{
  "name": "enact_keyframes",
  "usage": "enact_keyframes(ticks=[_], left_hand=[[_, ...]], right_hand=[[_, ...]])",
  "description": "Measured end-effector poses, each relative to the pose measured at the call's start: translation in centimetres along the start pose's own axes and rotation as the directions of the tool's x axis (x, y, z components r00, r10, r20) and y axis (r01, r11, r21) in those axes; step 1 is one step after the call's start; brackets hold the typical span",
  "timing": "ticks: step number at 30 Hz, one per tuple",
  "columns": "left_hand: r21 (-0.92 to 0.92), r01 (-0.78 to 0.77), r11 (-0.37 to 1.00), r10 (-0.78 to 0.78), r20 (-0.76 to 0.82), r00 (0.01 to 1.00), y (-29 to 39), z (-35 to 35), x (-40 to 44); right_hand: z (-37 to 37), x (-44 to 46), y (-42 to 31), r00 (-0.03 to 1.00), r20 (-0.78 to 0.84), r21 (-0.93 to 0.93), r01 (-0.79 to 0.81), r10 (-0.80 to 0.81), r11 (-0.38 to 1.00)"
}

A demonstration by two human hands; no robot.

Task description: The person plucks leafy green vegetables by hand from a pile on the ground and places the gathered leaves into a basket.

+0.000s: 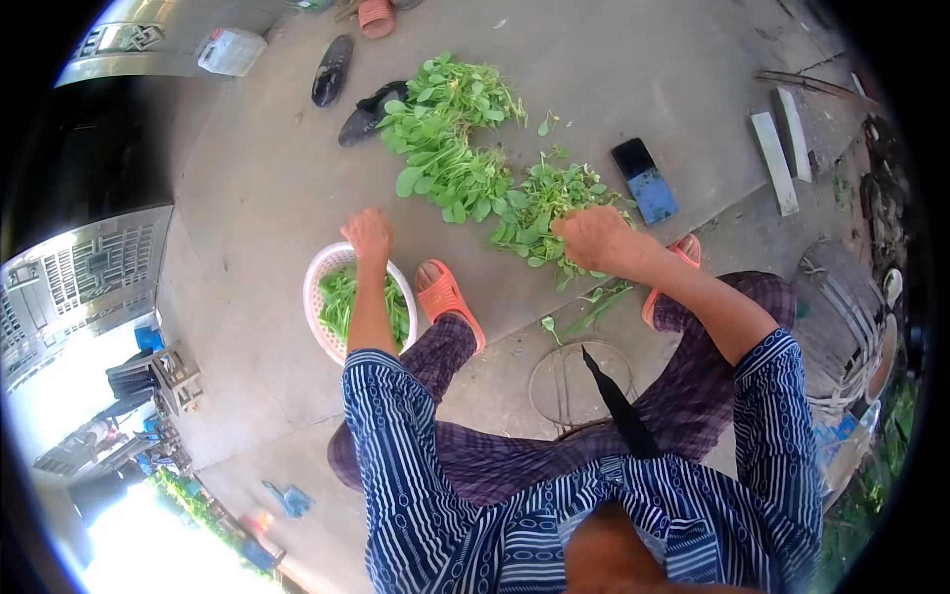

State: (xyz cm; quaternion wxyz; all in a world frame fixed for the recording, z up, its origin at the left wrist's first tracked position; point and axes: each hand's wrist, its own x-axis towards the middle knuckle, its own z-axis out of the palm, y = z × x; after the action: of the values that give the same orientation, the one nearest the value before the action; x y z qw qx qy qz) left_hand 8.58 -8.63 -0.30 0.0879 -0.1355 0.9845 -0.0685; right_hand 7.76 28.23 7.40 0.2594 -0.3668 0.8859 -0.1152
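Observation:
My left hand (368, 236) is over the far rim of a white and pink plastic basket (315, 315), fingers curled in; whether anything is in them is hidden. Cut leafy greens (341, 302) lie inside the basket, under my left forearm. My right hand (597, 240) is closed at the near pile of leafy greens (529, 226), its fingers among the leaves and stems. A larger heap of greens (440, 148) curves away on the concrete floor. A few loose stems (599, 309) lie by my right foot.
A phone (645, 183) lies right of the greens. Dark shoes (366, 117) and a plastic jug (232, 51) are at the far left. Orange slippers (450, 305) are on my feet. White strips (774, 163) lie on the right, and a wire ring (534, 381) is between my legs.

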Motion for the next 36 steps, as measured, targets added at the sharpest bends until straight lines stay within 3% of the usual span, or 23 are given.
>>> enact_keyframes(ticks=[1,3,6,10,12,13,15,18,22,24,25,26,27,31,33,35,36], left_hand=[[-0.077,-0.087,0.993,0.081,-0.073,0.994,1.8,0.4,1.2],[-0.275,-0.105,0.956,0.078,-0.107,0.991,5.6,1.1,4.0],[-0.408,-0.217,0.887,0.181,-0.126,0.975,9.2,3.4,7.1],[-0.302,-0.251,0.920,0.170,-0.270,0.948,11.2,5.9,7.6],[-0.237,-0.099,0.966,0.073,-0.113,0.991,11.4,6.0,7.0],[-0.238,-0.099,0.966,0.074,-0.113,0.991,11.5,5.9,6.8],[-0.288,-0.019,0.957,0.042,0.072,0.997,11.3,5.6,6.3],[-0.305,-0.040,0.952,0.091,0.155,0.984,10.6,4.6,5.6],[-0.348,-0.013,0.937,0.059,0.122,0.991,8.8,2.1,5.7],[-0.601,0.143,0.786,-0.005,0.225,0.974,7.4,0.9,6.3],[-0.596,0.140,0.790,-0.007,0.220,0.976,6.5,1.1,6.5],[-0.895,0.246,0.373,0.032,0.277,0.960,5.7,1.5,6.5],[-0.937,0.317,-0.145,0.099,0.305,0.947,5.4,1.6,6.4],[-0.879,0.458,-0.133,0.121,0.444,0.888,5.1,2.4,5.5],[-0.808,0.486,-0.333,0.201,0.443,0.874,4.6,2.0,5.6],[-0.821,0.450,-0.350,0.211,0.399,0.892,5.6,-0.9,4.9],[-0.774,0.463,-0.433,0.266,0.381,0.886,5.8,-2.1,4.6]], right_hand=[[0.0,-0.1,-0.1,0.999,0.034,-0.003,0.009,-0.009,1.000],[-0.3,-0.5,-0.2,0.999,0.043,0.002,0.016,-0.016,1.000],[0.0,-0.9,0.1,0.999,0.019,-0.003,0.039,-0.038,0.999],[1.1,-1.6,1.0,0.988,-0.094,-0.058,0.119,-0.124,0.991],[1.1,-1.7,1.0,0.991,-0.056,-0.096,0.115,-0.120,0.989],[1.1,-1.8,1.0,0.993,-0.015,-0.128,0.118,-0.121,0.985],[0.7,-1.8,0.9,0.992,-0.010,-0.125,0.123,-0.125,0.984],[0.5,-2.0,0.6,0.990,-0.021,-0.126,0.139,-0.143,0.982],[0.3,-2.4,0.7,0.988,-0.045,-0.123,0.141,-0.148,0.982],[0.5,-2.6,0.8,0.986,-0.053,-0.136,0.149,-0.158,0.979],[0.6,-2.7,0.9,0.985,-0.056,-0.152,0.155,-0.165,0.976],[0.7,-2.8,1.0,0.984,-0.064,-0.150,0.156,-0.167,0.976],[0.9,-2.9,1.1,0.982,-0.076,-0.149,0.163,-0.176,0.975],[0.9,-3.2,1.3,0.974,-0.110,-0.139,0.181,-0.197,0.974],[0.7,-2.9,1.5,0.979,-0.092,-0.126,0.168,-0.180,0.978],[0.7,-3.0,1.6,0.983,-0.080,-0.110,0.159,-0.168,0.981],[0.7,-3.1,1.6,0.951,-0.217,-0.129,0.194,-0.218,0.973]])
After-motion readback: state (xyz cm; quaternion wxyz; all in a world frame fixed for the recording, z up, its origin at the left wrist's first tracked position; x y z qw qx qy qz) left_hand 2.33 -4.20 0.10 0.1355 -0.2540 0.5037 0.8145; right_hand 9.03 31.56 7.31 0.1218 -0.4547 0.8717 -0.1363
